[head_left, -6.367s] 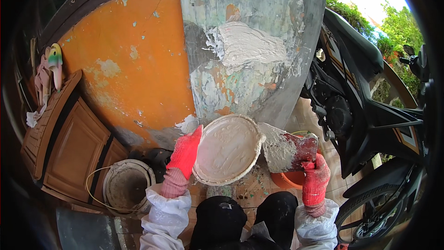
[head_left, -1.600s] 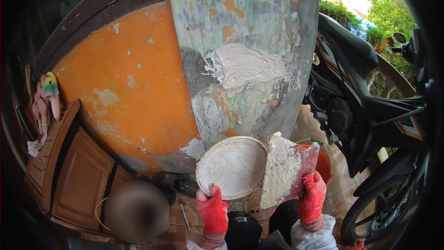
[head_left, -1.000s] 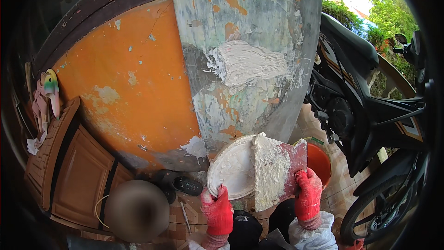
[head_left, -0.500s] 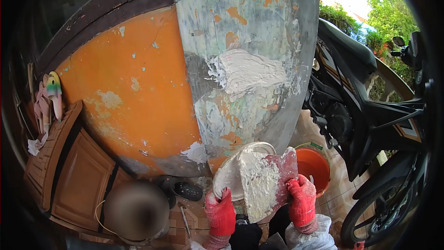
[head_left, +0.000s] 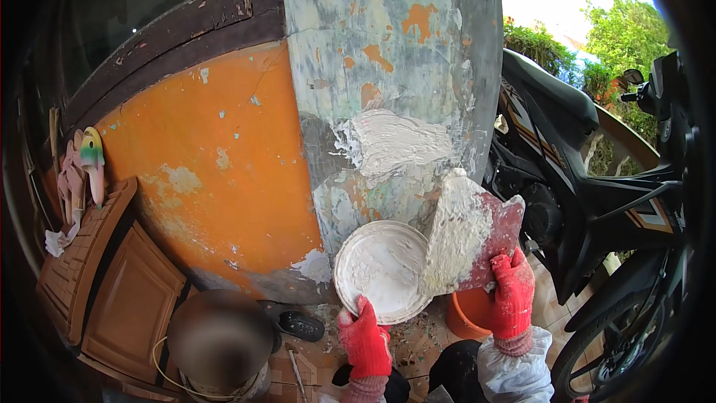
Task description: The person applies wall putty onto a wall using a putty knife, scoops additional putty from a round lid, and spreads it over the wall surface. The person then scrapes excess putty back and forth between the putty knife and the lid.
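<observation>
Left grip (head_left: pixel 365 343) low, tight on a round lid (head_left: pixel 384 272); right grip (head_left: pixel 513 285) higher, tight around a scraper (head_left: pixel 501 230)

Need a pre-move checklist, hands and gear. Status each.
1. Left hand gripping the round tray by its rim: ok.
2. Right hand gripping the red scraper: ok.
3. Pale paste loaded on the scraper: ok.
4. Scraper apart from the tray: cannot tell, they overlap in view.
5. Paste patch on the grey wall smooth: not ok, ridged.
6. Orange bucket contents: cannot tell, partly hidden.
</observation>
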`<state>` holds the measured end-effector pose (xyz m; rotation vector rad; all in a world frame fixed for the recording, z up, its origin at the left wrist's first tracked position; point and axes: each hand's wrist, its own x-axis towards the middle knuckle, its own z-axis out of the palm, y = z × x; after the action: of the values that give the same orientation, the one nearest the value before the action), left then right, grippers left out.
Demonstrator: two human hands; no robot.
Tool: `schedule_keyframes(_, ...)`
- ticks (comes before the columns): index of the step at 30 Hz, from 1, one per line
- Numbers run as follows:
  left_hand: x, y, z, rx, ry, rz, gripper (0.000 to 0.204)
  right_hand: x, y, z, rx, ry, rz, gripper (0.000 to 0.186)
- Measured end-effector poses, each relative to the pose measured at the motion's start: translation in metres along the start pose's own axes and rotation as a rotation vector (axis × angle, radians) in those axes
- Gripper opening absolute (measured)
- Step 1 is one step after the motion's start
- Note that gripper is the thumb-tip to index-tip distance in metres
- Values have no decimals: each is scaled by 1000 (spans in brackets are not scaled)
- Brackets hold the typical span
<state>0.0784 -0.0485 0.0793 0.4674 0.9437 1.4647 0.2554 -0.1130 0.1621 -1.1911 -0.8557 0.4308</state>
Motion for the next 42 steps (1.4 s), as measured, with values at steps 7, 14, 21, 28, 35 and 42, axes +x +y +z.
schedule_keyframes(7,-4,-7,15,-226,-24,55,24,26,3,26,-144,202,-220,28)
schedule_keyframes(14,0,-14,-4,-181,28,60,26,45,10,61,-683,-42,-876,73)
schedule_keyframes(21,8,-12,-9,-262,29,47,24,75,40,107,-1300,-113,-1098,70)
schedule_keyframes(28,19,-12,-20,-115,156,21,23,95,57,139,-1654,-91,-1029,54)
schedule_keyframes(35,24,-13,-23,-117,164,43,23,91,59,135,-1923,-177,-954,50)
schedule_keyframes(42,21,-13,-24,-117,127,18,25,87,64,110,-1845,-174,-1073,50)
